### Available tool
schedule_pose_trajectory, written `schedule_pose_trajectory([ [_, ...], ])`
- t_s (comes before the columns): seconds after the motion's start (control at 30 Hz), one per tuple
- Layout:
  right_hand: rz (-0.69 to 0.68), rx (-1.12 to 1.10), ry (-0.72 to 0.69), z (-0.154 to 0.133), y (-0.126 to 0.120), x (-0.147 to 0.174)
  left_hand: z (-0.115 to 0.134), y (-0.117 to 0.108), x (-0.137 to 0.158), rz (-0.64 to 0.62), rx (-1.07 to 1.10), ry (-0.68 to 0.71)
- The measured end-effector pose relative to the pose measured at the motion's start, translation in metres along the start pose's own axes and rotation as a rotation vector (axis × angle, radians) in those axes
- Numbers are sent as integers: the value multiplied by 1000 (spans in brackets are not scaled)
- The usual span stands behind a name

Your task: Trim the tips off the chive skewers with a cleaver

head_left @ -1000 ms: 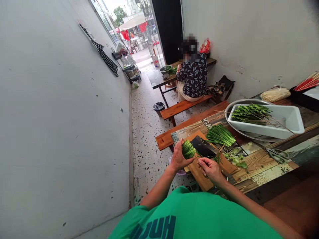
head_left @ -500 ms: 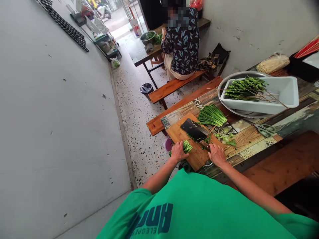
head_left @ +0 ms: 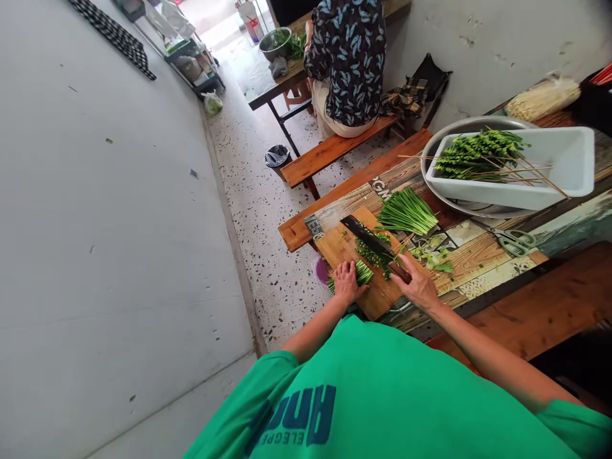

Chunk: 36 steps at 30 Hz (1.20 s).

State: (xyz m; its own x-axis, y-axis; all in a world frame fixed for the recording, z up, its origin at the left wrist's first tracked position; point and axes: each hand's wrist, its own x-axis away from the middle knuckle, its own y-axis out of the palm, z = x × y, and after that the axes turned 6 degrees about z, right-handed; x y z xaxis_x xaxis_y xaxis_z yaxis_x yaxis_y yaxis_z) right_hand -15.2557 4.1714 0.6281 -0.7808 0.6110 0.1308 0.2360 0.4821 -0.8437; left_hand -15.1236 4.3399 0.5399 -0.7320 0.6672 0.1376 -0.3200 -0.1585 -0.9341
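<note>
My right hand (head_left: 417, 282) is wrapped round the brown handle of a dark cleaver (head_left: 366, 234), its blade turned edge-down over the wooden cutting board (head_left: 380, 294). Chopped green bits (head_left: 371, 252) lie along the blade on the board. At the board's left part, my left hand (head_left: 349, 282) is closed over a bundle of green chives (head_left: 364, 273), whose cut ends point toward the cleaver. Beyond the board, a larger fanned bunch of chives (head_left: 408, 211) rests on the table. Leaf scraps (head_left: 434, 259) are strewn just right of the board.
A white tub (head_left: 568, 162) with skewered greens (head_left: 480, 155) sits in a steel basin (head_left: 433, 186) at the right. Green-handled scissors (head_left: 514, 242) lie near it. Ahead, a person in a patterned shirt (head_left: 349, 64) sits on a bench (head_left: 329, 153). A bin (head_left: 278, 159) stands on the floor.
The cleaver has turned from lying nearly flat to standing more on edge, uncovering chopped bits. My left hand stays on the chives. The view has tilted slightly downward.
</note>
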Motion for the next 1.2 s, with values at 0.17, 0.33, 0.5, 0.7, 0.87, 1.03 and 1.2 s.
schedule_pose_trajectory([
  [0.17,-135,24,-15,-15,10,9,-2,3,1,33,11,21],
  [0.33,-195,278,-27,-20,10,13,-3,10,3,29,-10,36],
  [0.5,-344,437,-99,-9,2,34,0,21,8,50,-63,53],
  [0.7,-391,477,-61,-10,7,37,1,25,9,53,-94,41],
  [0.87,-401,455,-70,-8,8,35,0,28,9,64,-109,46],
  [1.03,-420,501,-71,-13,7,39,0,28,9,56,-108,46],
  [1.2,-440,487,-39,-16,11,41,0,26,9,29,-106,35],
])
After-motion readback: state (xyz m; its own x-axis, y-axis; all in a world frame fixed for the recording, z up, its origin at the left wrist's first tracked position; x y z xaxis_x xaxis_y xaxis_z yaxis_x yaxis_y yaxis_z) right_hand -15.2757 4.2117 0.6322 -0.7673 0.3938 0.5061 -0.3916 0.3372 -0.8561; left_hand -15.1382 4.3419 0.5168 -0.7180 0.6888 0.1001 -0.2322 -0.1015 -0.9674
